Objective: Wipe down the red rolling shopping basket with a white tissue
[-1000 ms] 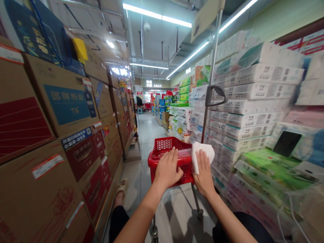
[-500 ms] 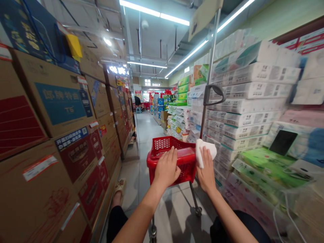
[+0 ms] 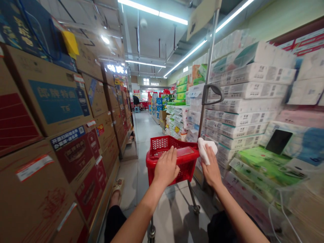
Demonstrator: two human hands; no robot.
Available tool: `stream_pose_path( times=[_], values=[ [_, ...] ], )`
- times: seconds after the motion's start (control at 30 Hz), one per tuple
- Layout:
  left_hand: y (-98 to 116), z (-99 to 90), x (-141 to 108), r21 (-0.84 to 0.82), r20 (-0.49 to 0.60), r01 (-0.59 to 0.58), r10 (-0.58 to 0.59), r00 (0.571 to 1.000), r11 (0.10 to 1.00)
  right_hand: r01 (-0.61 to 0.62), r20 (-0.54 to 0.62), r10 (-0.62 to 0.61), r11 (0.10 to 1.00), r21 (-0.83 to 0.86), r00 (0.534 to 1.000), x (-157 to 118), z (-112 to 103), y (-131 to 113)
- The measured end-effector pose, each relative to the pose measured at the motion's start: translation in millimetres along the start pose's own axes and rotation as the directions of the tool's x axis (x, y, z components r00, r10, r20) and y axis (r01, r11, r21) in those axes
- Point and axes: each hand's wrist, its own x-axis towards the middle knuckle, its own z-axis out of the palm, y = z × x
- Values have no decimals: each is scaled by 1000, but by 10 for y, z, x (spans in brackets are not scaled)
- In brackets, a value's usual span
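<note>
arms: bare, sleeveless | legs: dark trousers | foot: pale sandal (image 3: 117, 187), possibly beige

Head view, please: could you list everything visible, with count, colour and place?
basket: one, red, on a wheeled frame, centre aisle
cloth: one, white, at the basket's right corner
pole: one, grey, with a handle, right of the basket
cartons: many, brown with red or blue panels, stacked left
tissue packs: many, mostly white, some green, stacked right
ceiling lights: several strips, white, overhead
left hand: flat on the basket's near rim
right hand: pressing the cloth
</note>
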Motion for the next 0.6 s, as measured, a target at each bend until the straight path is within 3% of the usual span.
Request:
stream_pose_path(
  times=[0.07, 0.13, 0.27, 0.33, 0.43, 0.6],
  values=[
    [45, 4, 13, -1, -3, 2, -2, 1000, 1000, -70, -15, 70, 998, 6, 997, 49, -26, 76],
    [84, 2, 17, -2, -7, 12, -12, 1000, 1000, -106, -31, 107, 994, 8, 994, 31, -21, -34],
    [97, -27, -22, -4, -22, 28, -28, 999, 1000, -7, 46, 5, 999, 52, 999, -176, 14, -529],
    [62, -50, -60, -9, -32, 22, -22, 999, 1000, 56, 85, -63, 996, 76, 994, -257, -2, -651],
    [-26, -83, -118, -24, -46, -4, 3, 999, 1000, 97, 99, -103, 993, 64, 990, -204, -83, -483],
    [-211, -100, -179, -58, -64, -32, 29, 998, 998, 14, 48, -17, 997, 71, 999, 139, -213, 17]
  ],
)
